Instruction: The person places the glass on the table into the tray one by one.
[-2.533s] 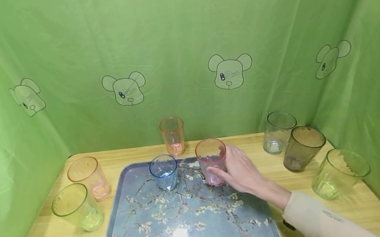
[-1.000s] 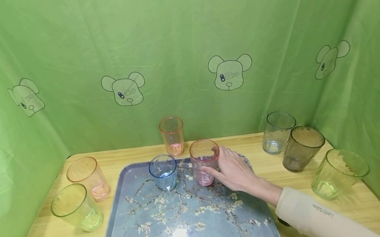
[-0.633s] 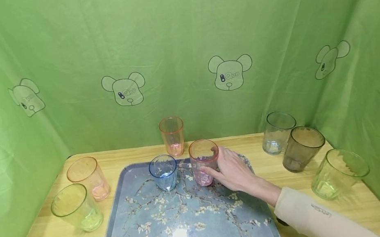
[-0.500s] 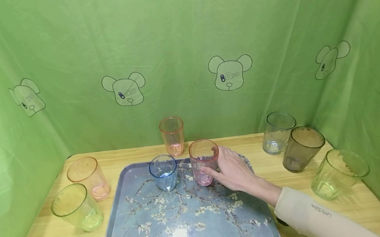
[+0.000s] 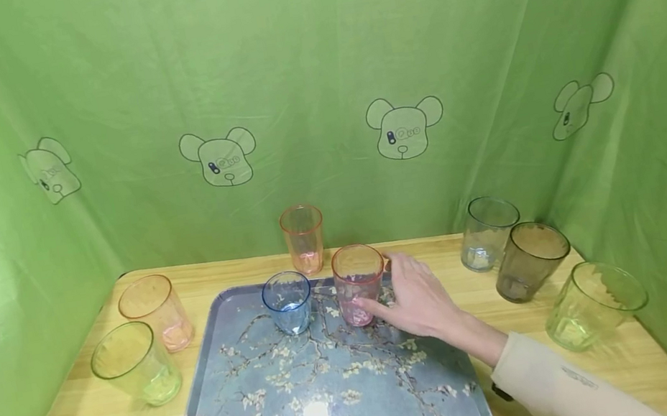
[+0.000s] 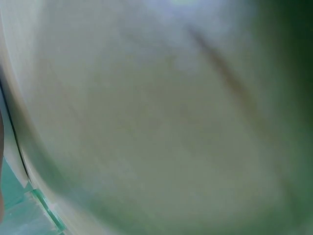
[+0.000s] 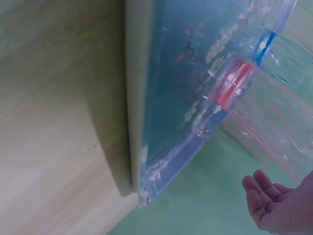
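Nearby, blue glass (image 5: pixel 289 308) flanks pink glass (image 5: pixel 353 291); orange (image 5: pixel 305 243) behind.

Blur is dominating the left wrist view, while the right one is cropping the right hand (image 7: pixel 288 210) and pink cup (image 7: pixel 276 110).

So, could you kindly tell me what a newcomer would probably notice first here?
Probably the bright green curtain with bear faces, filling the background. Next, the flowered tray at front centre, bearing a blue glass and, beside the right hand, a pink glass.
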Demonstrator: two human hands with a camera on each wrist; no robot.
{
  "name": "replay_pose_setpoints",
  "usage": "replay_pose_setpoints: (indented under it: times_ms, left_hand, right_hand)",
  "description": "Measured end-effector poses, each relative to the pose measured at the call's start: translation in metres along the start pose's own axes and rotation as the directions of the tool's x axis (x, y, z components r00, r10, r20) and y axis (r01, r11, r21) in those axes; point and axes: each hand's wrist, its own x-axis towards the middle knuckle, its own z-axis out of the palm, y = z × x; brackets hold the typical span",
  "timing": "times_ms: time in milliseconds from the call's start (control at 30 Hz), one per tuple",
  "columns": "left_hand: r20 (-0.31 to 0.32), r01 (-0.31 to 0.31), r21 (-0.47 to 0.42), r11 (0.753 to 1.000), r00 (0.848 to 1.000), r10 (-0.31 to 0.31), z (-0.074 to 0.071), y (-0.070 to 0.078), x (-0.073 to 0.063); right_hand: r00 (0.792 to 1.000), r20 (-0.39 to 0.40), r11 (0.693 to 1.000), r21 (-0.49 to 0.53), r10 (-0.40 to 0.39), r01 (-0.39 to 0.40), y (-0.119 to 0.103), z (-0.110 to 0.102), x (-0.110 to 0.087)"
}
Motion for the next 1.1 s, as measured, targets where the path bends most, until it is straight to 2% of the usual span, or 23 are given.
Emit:
replay_pose_setpoints:
  times_ms: [233, 667, 1100]
  left_hand:
    - [-0.008, -0.007, 0.006, 1.000, 1.000, 0.007, 0.000, 0.000, 0.001]
    - [-0.004, -0.008, 0.013, 1.000, 1.000, 0.008, 0.001, -0.001, -0.001]
    - [-0.007, -0.016, 0.021, 1.000, 1.000, 0.016, 0.002, -0.001, -0.001]
  right_hand:
    - [1.000, -0.011, 0.999, -0.035, -0.005, 0.004, 0.000, -0.014, -0.009]
    - [0.996, -0.085, 0.997, -0.080, -0.030, 0.023, 0.008, -0.040, -0.029]
    - [0.983, -0.182, 0.998, -0.059, -0.017, 0.006, 0.019, -0.066, -0.054]
